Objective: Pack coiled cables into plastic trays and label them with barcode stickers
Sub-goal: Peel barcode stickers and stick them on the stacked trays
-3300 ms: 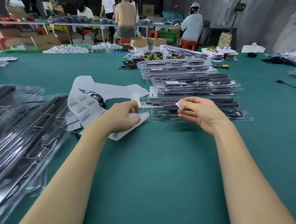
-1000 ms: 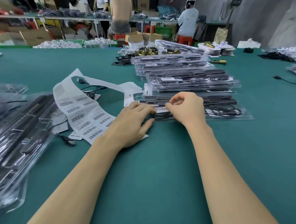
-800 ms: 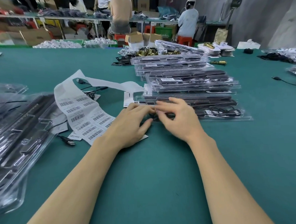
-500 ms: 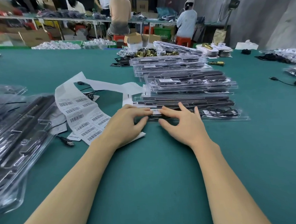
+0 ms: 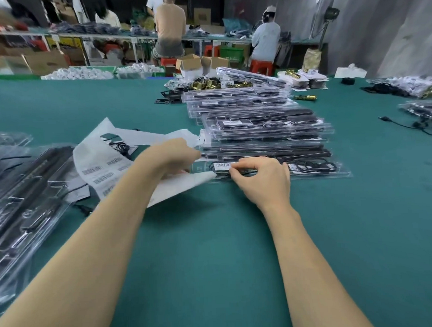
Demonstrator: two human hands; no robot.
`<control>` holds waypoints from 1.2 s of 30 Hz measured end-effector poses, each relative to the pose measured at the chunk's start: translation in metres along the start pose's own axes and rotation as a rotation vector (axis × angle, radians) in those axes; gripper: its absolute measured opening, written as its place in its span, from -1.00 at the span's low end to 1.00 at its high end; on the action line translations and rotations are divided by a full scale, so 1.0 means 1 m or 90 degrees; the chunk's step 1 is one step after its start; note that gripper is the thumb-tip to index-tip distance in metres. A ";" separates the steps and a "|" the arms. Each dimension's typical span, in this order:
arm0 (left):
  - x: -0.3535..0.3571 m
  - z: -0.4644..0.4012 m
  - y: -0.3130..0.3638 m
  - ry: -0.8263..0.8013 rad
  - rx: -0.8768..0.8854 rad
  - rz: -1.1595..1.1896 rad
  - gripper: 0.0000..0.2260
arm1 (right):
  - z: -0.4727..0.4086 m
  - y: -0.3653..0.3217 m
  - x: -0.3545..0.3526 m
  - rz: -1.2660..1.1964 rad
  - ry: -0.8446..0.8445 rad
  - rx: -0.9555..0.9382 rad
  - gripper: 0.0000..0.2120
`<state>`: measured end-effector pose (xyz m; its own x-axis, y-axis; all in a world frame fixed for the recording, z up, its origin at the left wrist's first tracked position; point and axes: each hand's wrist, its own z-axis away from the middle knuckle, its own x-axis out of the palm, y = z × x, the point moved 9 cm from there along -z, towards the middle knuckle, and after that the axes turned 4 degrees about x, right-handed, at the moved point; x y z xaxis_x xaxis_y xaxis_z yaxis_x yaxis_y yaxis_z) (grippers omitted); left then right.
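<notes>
White barcode sticker (image 5: 222, 165) lies beside, perhaps touching, right hand (image 5: 262, 179).

A wide teal felt-covered table (image 5: 215, 263) fills the foreground. Behind it runs a long metal-framed workbench (image 5: 118, 37) with brown cardboard boxes (image 5: 47, 62) beneath and red plastic stools (image 5: 261, 66) beside it. A grey standing fan (image 5: 324, 12) stands against the grey draped wall (image 5: 390, 29).

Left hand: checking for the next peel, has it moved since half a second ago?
Yes. The left hand has lifted off the front tray, pulling the label sheet up.
</notes>
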<state>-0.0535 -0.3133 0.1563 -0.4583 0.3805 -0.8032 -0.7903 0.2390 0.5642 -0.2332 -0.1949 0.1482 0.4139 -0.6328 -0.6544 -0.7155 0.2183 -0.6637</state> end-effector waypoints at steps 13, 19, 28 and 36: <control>0.036 -0.016 -0.006 -0.107 -0.088 0.437 -0.85 | 0.009 -0.017 -0.022 -0.024 0.168 -0.003 -0.89; 0.037 0.008 0.021 -0.258 0.104 0.407 -0.97 | 0.022 -0.039 -0.028 -0.061 0.243 -0.044 -0.88; 0.033 -0.007 0.021 -0.260 0.144 0.676 -0.75 | 0.027 -0.044 -0.006 -0.107 0.123 -0.055 -0.43; 0.023 -0.045 0.046 -0.218 0.143 0.817 -0.79 | 0.022 -0.037 0.005 -0.108 0.078 -0.012 -0.43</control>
<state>-0.1188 -0.3342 0.1551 -0.6689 0.6387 0.3804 0.2147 -0.3239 0.9214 -0.1917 -0.1900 0.1615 0.4583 -0.7452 -0.4845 -0.6520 0.0886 -0.7530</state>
